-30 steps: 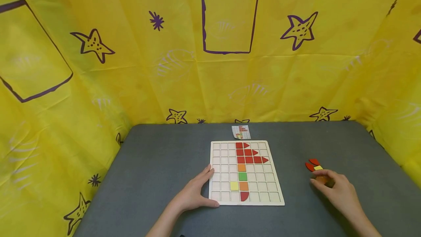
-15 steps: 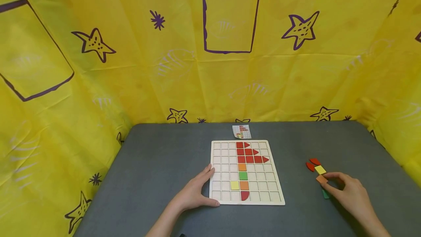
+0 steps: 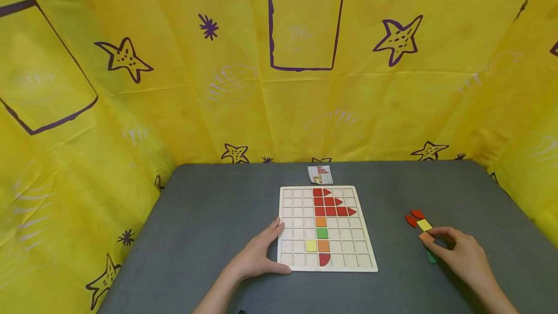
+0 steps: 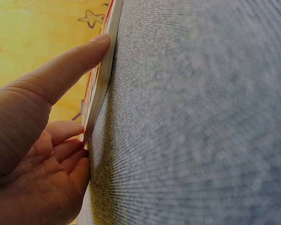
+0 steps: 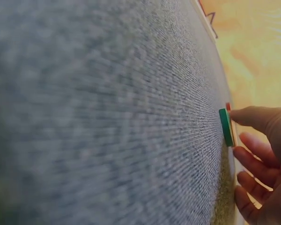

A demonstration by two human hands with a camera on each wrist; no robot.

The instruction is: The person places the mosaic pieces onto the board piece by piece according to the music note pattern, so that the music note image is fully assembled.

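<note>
I have the right hand [image 3: 465, 257] angled in from four o'clock, thumb and index finger pinching a flat orange square tile [image 3: 426, 237] at its ten o'clock; a flat yellow square tile [image 3: 425, 225] lies at the orange one's twelve. My left hand [image 3: 257, 257] is spread, thumb and fingers apart, touching the off-white gridded square board [image 3: 349, 235] at its two o'clock.
</note>
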